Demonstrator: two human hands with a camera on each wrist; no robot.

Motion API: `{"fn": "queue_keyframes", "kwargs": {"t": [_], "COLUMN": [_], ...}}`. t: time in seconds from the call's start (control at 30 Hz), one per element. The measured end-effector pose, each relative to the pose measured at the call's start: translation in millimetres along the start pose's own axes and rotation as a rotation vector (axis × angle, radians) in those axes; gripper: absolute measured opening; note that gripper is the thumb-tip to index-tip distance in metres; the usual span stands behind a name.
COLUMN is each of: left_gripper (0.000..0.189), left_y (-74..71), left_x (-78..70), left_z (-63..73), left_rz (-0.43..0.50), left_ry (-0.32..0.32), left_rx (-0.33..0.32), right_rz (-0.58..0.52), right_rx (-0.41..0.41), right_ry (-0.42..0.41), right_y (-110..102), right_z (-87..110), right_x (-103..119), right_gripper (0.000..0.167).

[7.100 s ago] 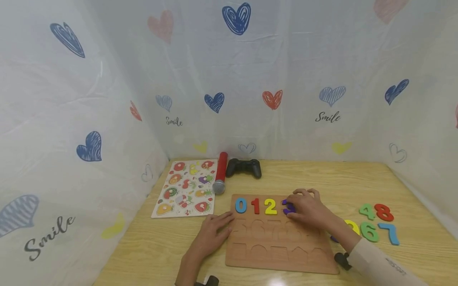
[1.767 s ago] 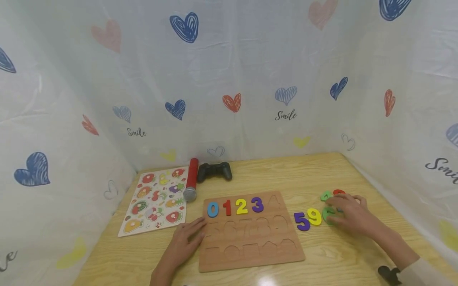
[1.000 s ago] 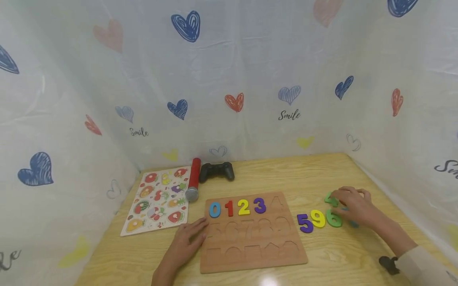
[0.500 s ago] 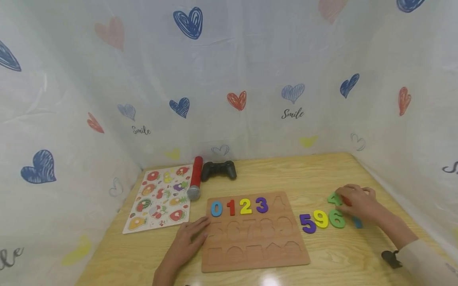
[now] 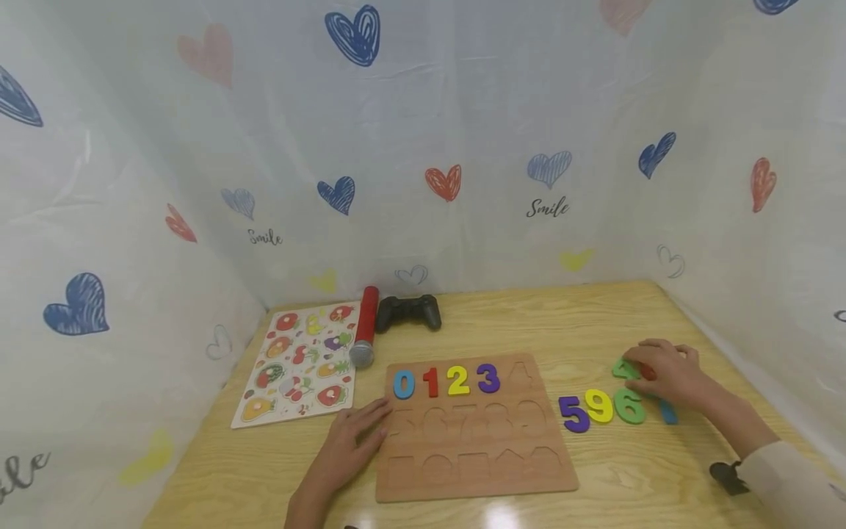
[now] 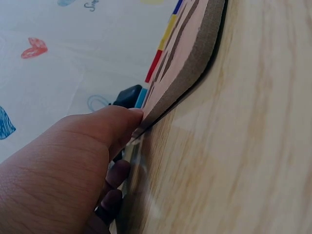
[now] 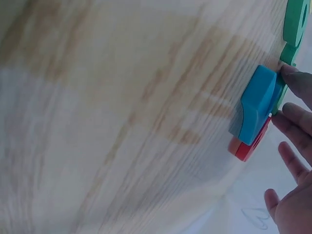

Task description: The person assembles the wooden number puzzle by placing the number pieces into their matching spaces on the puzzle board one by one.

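The wooden number board (image 5: 477, 425) lies flat in the middle of the table. Its top row holds a blue 0 (image 5: 404, 384), red 1 (image 5: 431, 383), yellow 2 (image 5: 457, 380) and purple 3 (image 5: 488, 378). My left hand (image 5: 346, 448) rests at the board's left edge, its fingertips touching it. Right of the board, my right hand (image 5: 673, 373) pinches a green 4 (image 5: 623, 369) between thumb and fingers. The red 8 (image 5: 646, 370) is mostly hidden under that hand. Just below is a blue 7 (image 7: 258, 105), partly covered in the head view.
A purple 5 (image 5: 574, 414), yellow 9 (image 5: 598, 405) and green 6 (image 5: 628, 406) lie between board and right hand. At the back left are a fruit puzzle board (image 5: 297, 364), a red microphone (image 5: 366, 327) and a black game controller (image 5: 408, 313). Printed curtains surround the table.
My right hand has left the purple 3, now lying in the board's top row, and moved right to the green 4. My left hand has stayed at the board's edge. The head view has shifted.
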State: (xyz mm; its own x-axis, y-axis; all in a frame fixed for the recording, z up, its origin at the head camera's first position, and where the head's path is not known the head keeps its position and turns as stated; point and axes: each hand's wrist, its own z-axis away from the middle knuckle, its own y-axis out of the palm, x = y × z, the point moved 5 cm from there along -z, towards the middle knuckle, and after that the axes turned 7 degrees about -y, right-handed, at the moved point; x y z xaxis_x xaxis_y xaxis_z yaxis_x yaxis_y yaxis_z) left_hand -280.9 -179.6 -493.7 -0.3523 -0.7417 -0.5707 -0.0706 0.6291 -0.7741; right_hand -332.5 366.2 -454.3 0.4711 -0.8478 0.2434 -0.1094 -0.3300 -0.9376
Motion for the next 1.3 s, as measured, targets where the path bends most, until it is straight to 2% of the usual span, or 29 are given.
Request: {"fn": "queue_keyframes", "kwargs": {"t": [0.37,0.67,1.0,1.3], "left_gripper": [0.039,0.039,0.040,0.039], "left_y": [1.7,4.3,0.7,0.2], "left_x": [-2.5,-1.4,-2.2,0.7], "left_z": [-2.5,-2.2,-1.0,0.1], "left_rz": [-0.001,-0.005,-0.012,0.000], "left_ry": [0.005,-0.016,-0.012,-0.033], "left_rx": [0.003,0.030,0.014,0.018], "right_rz": [0.014,0.031,0.039,0.012], "right_rx": [-0.046,-0.076,-0.094,-0.065], "right_ry": [-0.036,-0.078,-0.172,-0.168], "right_y": [-9,-6,-2,6], "right_z": [-3.3,-10.1,-26.0,-33.7], "right_x": [9,28,62,81], "right_gripper": [0.042,0.043,0.042,0.043]}}
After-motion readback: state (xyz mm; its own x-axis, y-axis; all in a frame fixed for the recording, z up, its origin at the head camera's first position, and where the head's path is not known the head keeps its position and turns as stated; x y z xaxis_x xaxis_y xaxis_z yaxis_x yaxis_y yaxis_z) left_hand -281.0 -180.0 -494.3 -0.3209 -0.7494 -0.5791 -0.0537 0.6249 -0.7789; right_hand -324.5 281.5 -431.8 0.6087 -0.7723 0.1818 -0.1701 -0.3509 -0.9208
